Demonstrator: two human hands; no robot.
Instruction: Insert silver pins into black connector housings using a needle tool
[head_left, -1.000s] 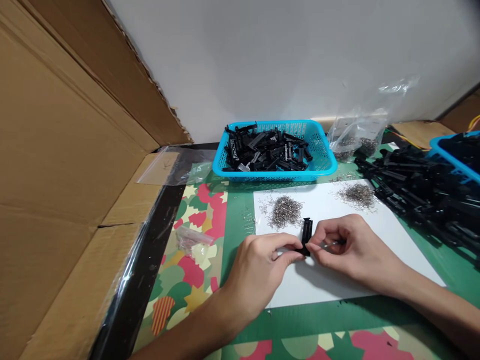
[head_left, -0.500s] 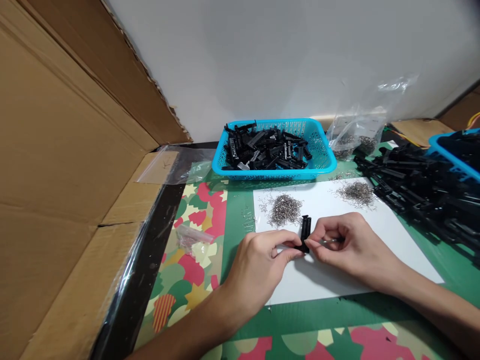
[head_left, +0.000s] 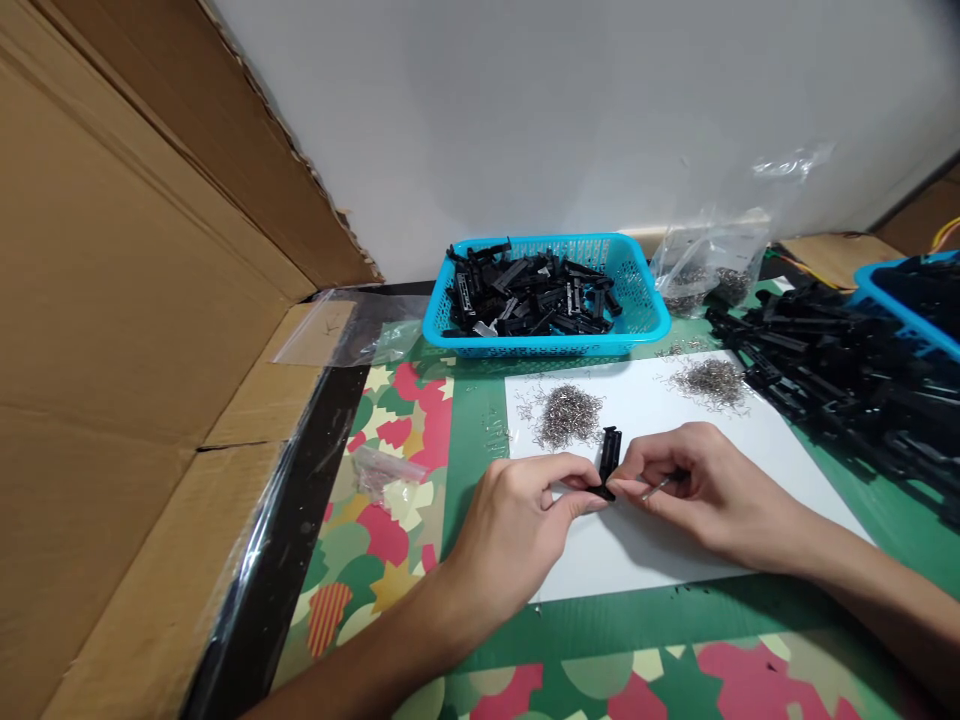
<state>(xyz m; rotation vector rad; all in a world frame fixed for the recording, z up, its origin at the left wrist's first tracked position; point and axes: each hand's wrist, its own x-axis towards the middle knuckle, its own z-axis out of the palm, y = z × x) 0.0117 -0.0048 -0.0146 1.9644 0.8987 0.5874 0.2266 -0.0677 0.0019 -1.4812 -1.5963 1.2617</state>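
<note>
Between the thumb and fingers of my left hand [head_left: 521, 515] is the lower end of a narrow black plastic part [head_left: 610, 455], held upright over the white sheet [head_left: 652, 570]. My right hand [head_left: 697, 490] is closed, its thumb and forefinger pinched against the part's lower right side. A thin metal tool [head_left: 658, 487] lies slantwise inside those fingers; its tip is hidden. Whether a small wire piece is also in the pinch is too small to tell. Just behind the hands sits a pile of small metal wire pieces [head_left: 568, 416].
A blue basket [head_left: 547, 345] of black parts stands at the back. Another wire pile [head_left: 711, 383] lies on the sheet's far right. Clear bags [head_left: 709, 270] and a heap of black parts [head_left: 840, 380] are to the right. A small plastic bag [head_left: 386, 478] and cardboard [head_left: 150, 350] are left.
Both hands keep their grip on the black part and hardly move. The metal tool in my right hand shows slightly more now, and the whole view has shifted a little.
</note>
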